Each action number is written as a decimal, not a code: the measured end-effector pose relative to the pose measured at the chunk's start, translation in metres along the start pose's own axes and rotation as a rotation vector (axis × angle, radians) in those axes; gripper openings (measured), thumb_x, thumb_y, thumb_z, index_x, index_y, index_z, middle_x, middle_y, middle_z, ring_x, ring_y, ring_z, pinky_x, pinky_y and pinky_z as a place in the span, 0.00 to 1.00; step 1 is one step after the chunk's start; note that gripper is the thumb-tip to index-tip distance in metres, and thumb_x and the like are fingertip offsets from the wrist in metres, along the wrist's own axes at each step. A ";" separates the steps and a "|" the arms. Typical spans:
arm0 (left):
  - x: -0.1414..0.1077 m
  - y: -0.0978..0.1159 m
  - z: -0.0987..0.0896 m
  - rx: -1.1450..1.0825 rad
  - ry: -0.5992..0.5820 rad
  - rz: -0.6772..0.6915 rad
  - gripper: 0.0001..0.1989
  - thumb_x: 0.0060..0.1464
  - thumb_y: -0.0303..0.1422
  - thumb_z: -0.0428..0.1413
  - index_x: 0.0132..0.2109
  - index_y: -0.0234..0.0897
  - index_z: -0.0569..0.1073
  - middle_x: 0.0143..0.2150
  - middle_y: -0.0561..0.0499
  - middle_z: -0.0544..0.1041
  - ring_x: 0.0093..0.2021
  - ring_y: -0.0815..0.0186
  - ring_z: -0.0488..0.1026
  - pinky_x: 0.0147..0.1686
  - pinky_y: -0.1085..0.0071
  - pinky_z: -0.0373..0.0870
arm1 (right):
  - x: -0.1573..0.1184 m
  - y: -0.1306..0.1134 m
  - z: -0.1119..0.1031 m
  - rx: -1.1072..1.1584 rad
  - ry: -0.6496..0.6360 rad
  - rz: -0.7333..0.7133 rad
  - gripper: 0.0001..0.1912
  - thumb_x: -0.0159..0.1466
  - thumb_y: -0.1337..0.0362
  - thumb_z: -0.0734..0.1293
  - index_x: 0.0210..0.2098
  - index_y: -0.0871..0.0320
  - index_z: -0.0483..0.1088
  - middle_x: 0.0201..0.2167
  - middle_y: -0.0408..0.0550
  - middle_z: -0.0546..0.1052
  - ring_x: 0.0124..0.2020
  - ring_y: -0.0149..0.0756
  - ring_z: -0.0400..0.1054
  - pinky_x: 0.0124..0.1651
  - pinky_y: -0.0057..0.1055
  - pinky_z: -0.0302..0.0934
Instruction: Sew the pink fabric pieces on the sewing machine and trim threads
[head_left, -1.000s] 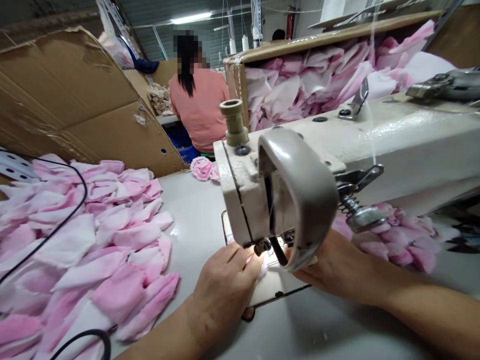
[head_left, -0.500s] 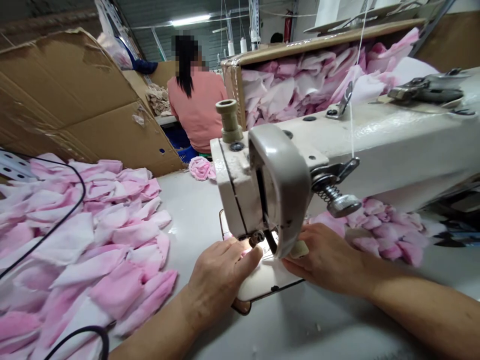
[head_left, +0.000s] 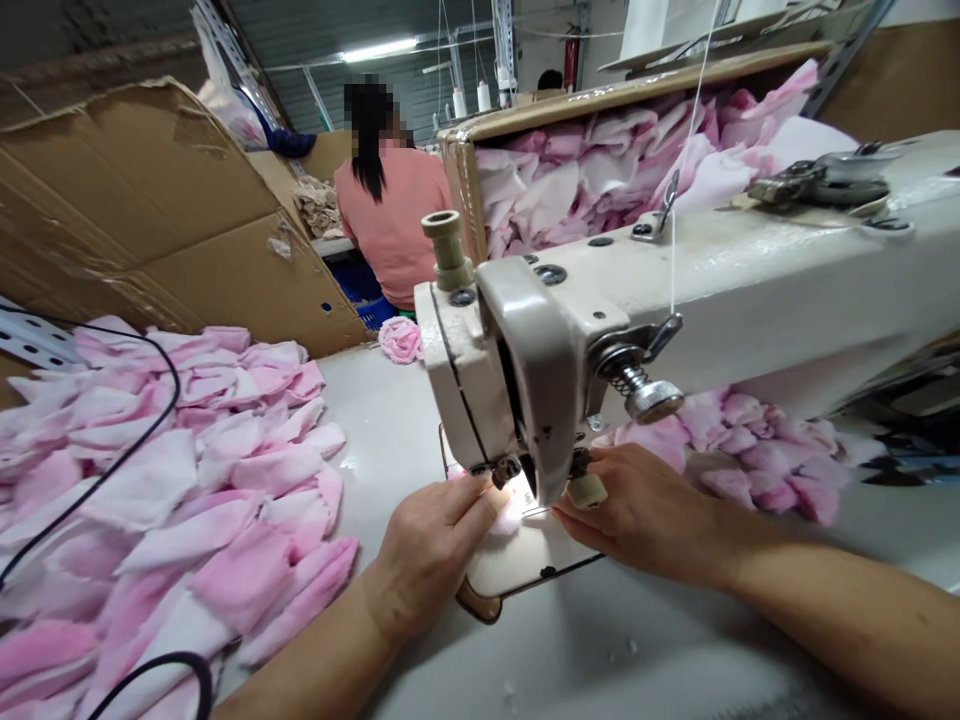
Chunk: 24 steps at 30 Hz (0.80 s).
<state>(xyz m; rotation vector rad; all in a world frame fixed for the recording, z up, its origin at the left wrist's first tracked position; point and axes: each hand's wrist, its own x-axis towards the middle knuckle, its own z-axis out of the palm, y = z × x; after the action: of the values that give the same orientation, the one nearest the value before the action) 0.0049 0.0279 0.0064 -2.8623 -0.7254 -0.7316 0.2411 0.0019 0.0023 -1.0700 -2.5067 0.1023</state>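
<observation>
An industrial sewing machine [head_left: 697, 270] dominates the bench, with a heap of pink-and-white fabric pieces [head_left: 210, 500] to its left. Under its presser foot [head_left: 506, 472] lies a small pink fabric piece [head_left: 510, 518], its long axis hidden by the machine and fingers. The left hand [head_left: 427, 550] is nearer, pressing it down unclenched; the open right hand [head_left: 645, 510] sits just beside the foot, its contact unclear.
</observation>
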 end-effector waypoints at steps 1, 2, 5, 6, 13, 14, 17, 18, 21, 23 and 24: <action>-0.001 -0.001 0.001 -0.005 0.018 0.004 0.11 0.66 0.32 0.45 0.45 0.36 0.71 0.30 0.51 0.74 0.27 0.69 0.71 0.30 0.73 0.69 | 0.000 0.000 0.000 -0.001 -0.009 0.004 0.12 0.63 0.72 0.60 0.23 0.59 0.65 0.23 0.43 0.71 0.27 0.30 0.60 0.28 0.31 0.45; -0.001 -0.001 0.002 -0.007 0.033 0.010 0.11 0.66 0.32 0.45 0.45 0.36 0.71 0.30 0.51 0.74 0.27 0.69 0.71 0.30 0.73 0.70 | 0.001 0.000 0.000 -0.003 -0.015 0.006 0.12 0.63 0.72 0.60 0.23 0.59 0.66 0.23 0.43 0.71 0.27 0.30 0.60 0.28 0.31 0.45; 0.000 -0.002 0.003 -0.019 0.039 0.023 0.09 0.65 0.30 0.47 0.44 0.36 0.71 0.31 0.51 0.75 0.30 0.68 0.72 0.32 0.72 0.69 | 0.002 -0.001 -0.002 -0.009 -0.042 0.008 0.13 0.64 0.72 0.60 0.23 0.59 0.66 0.23 0.42 0.70 0.27 0.30 0.58 0.28 0.31 0.44; 0.001 -0.001 0.002 -0.030 0.037 0.028 0.08 0.65 0.29 0.48 0.45 0.36 0.71 0.32 0.51 0.75 0.31 0.68 0.72 0.33 0.72 0.69 | 0.003 -0.002 -0.003 -0.009 -0.045 0.009 0.13 0.64 0.72 0.60 0.22 0.59 0.65 0.22 0.42 0.70 0.26 0.29 0.58 0.27 0.31 0.43; 0.003 0.001 0.002 -0.070 -0.001 0.091 0.07 0.63 0.25 0.49 0.46 0.35 0.70 0.39 0.49 0.79 0.41 0.63 0.74 0.45 0.65 0.69 | 0.001 -0.001 0.000 0.028 -0.017 0.031 0.14 0.63 0.72 0.59 0.21 0.59 0.62 0.21 0.42 0.68 0.26 0.29 0.56 0.27 0.31 0.42; 0.003 0.001 0.003 -0.073 -0.001 0.098 0.07 0.63 0.25 0.49 0.46 0.35 0.70 0.39 0.50 0.79 0.41 0.63 0.74 0.45 0.65 0.69 | 0.001 -0.001 0.001 0.028 -0.015 0.024 0.14 0.64 0.72 0.59 0.21 0.59 0.62 0.21 0.42 0.68 0.26 0.29 0.56 0.27 0.31 0.41; 0.002 0.001 0.004 -0.069 -0.006 0.092 0.07 0.64 0.26 0.48 0.45 0.35 0.70 0.39 0.50 0.79 0.40 0.63 0.74 0.43 0.65 0.68 | 0.002 -0.001 0.000 0.024 -0.030 0.023 0.14 0.63 0.72 0.59 0.21 0.59 0.63 0.21 0.42 0.69 0.26 0.29 0.57 0.27 0.31 0.42; 0.002 0.001 0.004 -0.066 -0.016 0.080 0.07 0.64 0.27 0.48 0.45 0.36 0.71 0.39 0.49 0.78 0.39 0.63 0.73 0.43 0.65 0.68 | 0.002 -0.001 -0.001 0.027 -0.043 0.035 0.14 0.63 0.73 0.60 0.21 0.59 0.63 0.21 0.42 0.69 0.26 0.29 0.58 0.27 0.31 0.42; 0.001 0.000 0.003 -0.064 -0.054 0.040 0.09 0.64 0.28 0.48 0.46 0.36 0.71 0.38 0.48 0.77 0.37 0.63 0.73 0.40 0.66 0.68 | 0.003 0.001 -0.009 0.093 -0.085 0.068 0.11 0.61 0.72 0.61 0.22 0.59 0.64 0.22 0.42 0.70 0.26 0.29 0.59 0.28 0.29 0.45; 0.000 -0.001 0.003 -0.062 -0.057 0.030 0.09 0.64 0.29 0.48 0.46 0.37 0.72 0.37 0.49 0.76 0.36 0.64 0.73 0.39 0.66 0.68 | 0.003 0.005 -0.016 0.145 -0.098 0.128 0.10 0.59 0.72 0.62 0.22 0.59 0.65 0.21 0.41 0.70 0.25 0.28 0.60 0.28 0.27 0.46; -0.001 -0.001 0.004 -0.062 -0.050 0.027 0.09 0.64 0.29 0.49 0.46 0.37 0.72 0.37 0.49 0.76 0.36 0.64 0.73 0.39 0.67 0.68 | 0.003 0.007 -0.019 0.160 -0.104 0.180 0.09 0.58 0.73 0.62 0.22 0.59 0.65 0.20 0.41 0.69 0.23 0.28 0.60 0.27 0.27 0.46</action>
<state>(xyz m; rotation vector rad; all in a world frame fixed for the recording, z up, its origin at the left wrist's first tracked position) 0.0054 0.0289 0.0028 -2.9496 -0.6800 -0.6933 0.2517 0.0076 0.0191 -1.2488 -2.4380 0.4134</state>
